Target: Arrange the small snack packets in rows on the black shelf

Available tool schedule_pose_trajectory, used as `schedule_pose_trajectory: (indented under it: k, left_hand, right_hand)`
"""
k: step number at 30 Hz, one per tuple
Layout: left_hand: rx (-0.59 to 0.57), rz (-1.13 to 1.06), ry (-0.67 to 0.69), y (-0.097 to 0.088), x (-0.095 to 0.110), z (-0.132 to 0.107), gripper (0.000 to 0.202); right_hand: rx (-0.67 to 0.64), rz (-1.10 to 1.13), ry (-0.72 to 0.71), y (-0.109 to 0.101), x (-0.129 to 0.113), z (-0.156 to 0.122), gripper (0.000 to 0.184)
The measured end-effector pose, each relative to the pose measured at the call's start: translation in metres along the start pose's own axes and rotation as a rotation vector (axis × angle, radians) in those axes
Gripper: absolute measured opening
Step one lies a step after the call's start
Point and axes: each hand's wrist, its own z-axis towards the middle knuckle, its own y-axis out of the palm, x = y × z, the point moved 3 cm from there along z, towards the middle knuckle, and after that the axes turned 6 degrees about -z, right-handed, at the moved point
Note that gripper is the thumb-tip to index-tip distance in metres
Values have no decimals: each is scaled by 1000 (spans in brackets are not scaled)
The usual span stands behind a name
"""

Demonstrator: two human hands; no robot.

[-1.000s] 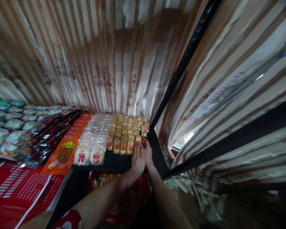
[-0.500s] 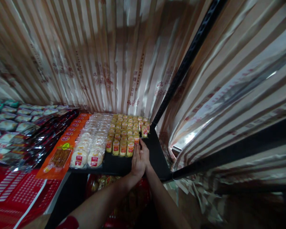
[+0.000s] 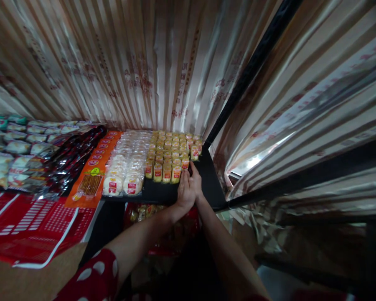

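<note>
Several rows of small yellow-wrapped snack packets (image 3: 166, 171) stand upright on a black shelf (image 3: 163, 190), their red labels facing me. My left hand (image 3: 186, 192) and my right hand (image 3: 196, 180) are close together at the front right of these rows. Their fingers are pressed in around the lower part of the front yellow snack packet (image 3: 185, 163) in the rightmost long row. Fingertips hide that packet's base. A shorter row of yellow packets (image 3: 194, 152) stands behind and to the right of my hands.
Round white packaged cakes (image 3: 113, 184), an orange snack bag (image 3: 88, 184) and dark red bags (image 3: 73, 154) line the shelf leftward. A red basket (image 3: 44, 221) is below left; another red container (image 3: 175, 234) with packets sits underneath. A black post (image 3: 238, 92) and striped curtains (image 3: 163, 75) border the shelf.
The view has tilted down, so the shelf sits higher in the picture and more of the red basket shows. My hands stay together at the same row's front.
</note>
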Motion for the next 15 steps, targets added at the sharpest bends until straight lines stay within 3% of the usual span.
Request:
schedule_pose_trajectory:
  k: [4, 9, 12, 15]
  left_hand:
    - [-28, -11, 60, -14, 8, -30, 46]
    - [-157, -74, 271, -37, 3, -93, 48]
    - [-269, -111, 254, -54, -18, -130, 48]
    - [-302, -110, 142, -68, -49, -148, 47]
  right_hand:
    - [81, 28, 71, -5, -8, -25, 50]
    - [216, 100, 159, -13, -21, -94, 45]
    - [184, 114, 181, -13, -20, -142, 39]
    - [-13, -79, 207, -7, -11, -174, 29]
